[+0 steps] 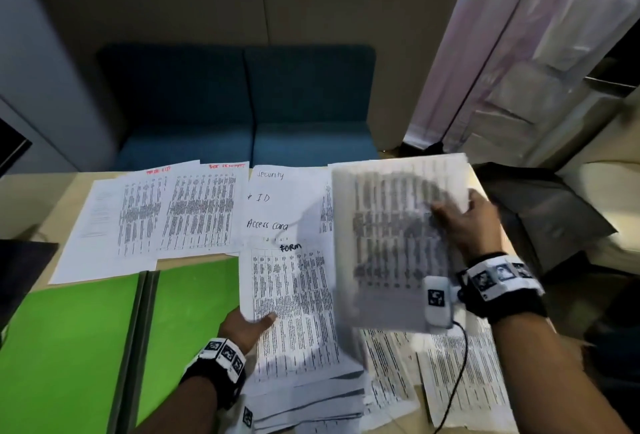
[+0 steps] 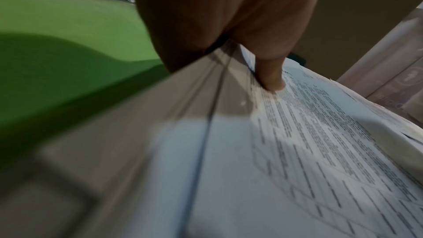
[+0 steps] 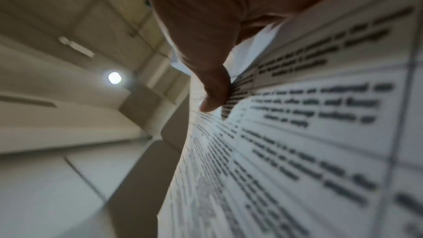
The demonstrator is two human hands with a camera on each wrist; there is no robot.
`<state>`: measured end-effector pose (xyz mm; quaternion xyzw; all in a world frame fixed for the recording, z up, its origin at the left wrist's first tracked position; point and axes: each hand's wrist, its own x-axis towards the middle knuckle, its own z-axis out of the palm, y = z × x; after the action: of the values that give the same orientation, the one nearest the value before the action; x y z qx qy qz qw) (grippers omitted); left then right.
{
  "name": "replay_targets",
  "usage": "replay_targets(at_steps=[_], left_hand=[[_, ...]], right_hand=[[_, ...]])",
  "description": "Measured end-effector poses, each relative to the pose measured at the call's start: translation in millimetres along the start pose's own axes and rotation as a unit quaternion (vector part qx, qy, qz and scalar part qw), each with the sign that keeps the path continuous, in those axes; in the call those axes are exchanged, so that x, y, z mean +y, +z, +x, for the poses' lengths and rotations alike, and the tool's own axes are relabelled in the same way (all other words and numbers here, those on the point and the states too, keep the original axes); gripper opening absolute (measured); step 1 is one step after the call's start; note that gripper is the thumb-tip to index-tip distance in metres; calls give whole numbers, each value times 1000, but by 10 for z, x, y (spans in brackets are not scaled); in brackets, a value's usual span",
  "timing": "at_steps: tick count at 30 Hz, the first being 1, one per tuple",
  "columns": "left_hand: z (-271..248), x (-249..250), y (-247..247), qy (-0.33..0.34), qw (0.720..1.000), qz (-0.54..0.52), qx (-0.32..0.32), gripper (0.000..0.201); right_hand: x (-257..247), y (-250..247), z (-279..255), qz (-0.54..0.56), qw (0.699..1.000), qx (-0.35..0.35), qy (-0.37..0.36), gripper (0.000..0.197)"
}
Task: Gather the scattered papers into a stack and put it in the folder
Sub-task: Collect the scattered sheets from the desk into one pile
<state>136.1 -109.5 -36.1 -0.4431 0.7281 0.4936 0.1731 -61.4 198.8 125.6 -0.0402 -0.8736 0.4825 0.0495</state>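
An open green folder (image 1: 69, 347) lies at the near left of the table. My left hand (image 1: 247, 324) pinches the left edge of a stack of printed papers (image 1: 298, 316), thumb on top, fingers hidden underneath; the left wrist view shows the thumb (image 2: 271, 79) on that stack (image 2: 297, 151) beside the folder (image 2: 57, 42). My right hand (image 1: 464, 219) holds a printed sheet (image 1: 391, 232) lifted above the table, blurred by motion; the right wrist view shows the thumb (image 3: 215, 97) pressing on it (image 3: 297, 142). More sheets (image 1: 194, 208) lie spread across the far side, and others (image 1: 460, 374) lie at the near right.
A handwritten page (image 1: 273, 201) lies mid-table. A blue sofa (image 1: 242, 104) stands beyond the far edge. A dark bag (image 1: 543, 212) sits at the right. A black cable (image 1: 457, 378) runs from my right wrist over the near-right papers. A dark object (image 1: 20, 271) sits at left.
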Motion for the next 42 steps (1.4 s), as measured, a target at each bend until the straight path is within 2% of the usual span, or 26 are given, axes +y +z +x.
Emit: replay_targets(at_steps=[1, 2, 5, 8, 10, 12, 14, 16, 18, 19, 21, 23, 27, 29, 31, 34, 36, 38, 42], left_hand=[[-32, 33, -14, 5, 1000, -13, -3, 78], [-42, 45, -21, 4, 999, -32, -4, 77], [-74, 70, -28, 1, 995, -103, -10, 106], [-12, 17, -17, -14, 991, -134, -9, 114], [-42, 34, -36, -6, 992, -123, -17, 106], [-72, 55, -42, 6, 993, -119, -26, 82], [-79, 43, -47, 25, 992, -118, -36, 75], [-63, 13, -49, 43, 990, -122, -49, 81], [-43, -23, -50, 48, 991, -114, -54, 93], [-29, -30, -53, 53, 990, -113, -59, 92], [-47, -11, -38, 61, 991, -103, -53, 75], [-17, -28, -5, 62, 992, -105, -31, 62], [-14, -52, -15, 57, 996, -66, -13, 58], [12, -73, -29, 67, 996, -66, -6, 57], [16, -76, -57, 68, 996, -65, 6, 53], [44, -99, -155, 69, 996, -49, 14, 44], [86, -129, -238, 69, 996, -45, 23, 41], [95, -137, -308, 54, 997, -41, 34, 36], [115, -185, -361, 27, 997, -51, 55, 36]], right_hand=[[38, 155, -59, -12, 1000, -25, 7, 28], [92, 327, -129, -12, 998, -57, 25, 28], [289, 810, -351, -20, 987, -142, 77, 28], [381, 1205, -543, -74, 975, -177, 109, 32], [378, 1411, -622, -88, 967, -202, 129, 36], [368, 1580, -683, -76, 955, -242, 151, 43], [396, 1717, -746, -58, 957, -235, 162, 51], [449, 1744, -821, -101, 961, -188, 173, 63], [551, 1740, -901, -176, 946, -184, 201, 76], [579, 1725, -954, -202, 935, -198, 213, 79], [612, 1723, -1061, -230, 924, -230, 200, 73], [640, 1770, -1121, -228, 927, -253, 160, 61], [631, 1765, -1082, -257, 909, -310, 103, 54], [672, 1668, -1002, -263, 916, -287, 98, 45], [771, 1537, -959, -292, 921, -234, 108, 43], [963, 1343, -995, -338, 913, -189, 127, 60], [1055, 1254, -1031, -370, 899, -201, 120, 74], [1106, 1230, -1059, -387, 891, -211, 111, 80], [1079, 1265, -1118, -375, 898, -210, 91, 64]])
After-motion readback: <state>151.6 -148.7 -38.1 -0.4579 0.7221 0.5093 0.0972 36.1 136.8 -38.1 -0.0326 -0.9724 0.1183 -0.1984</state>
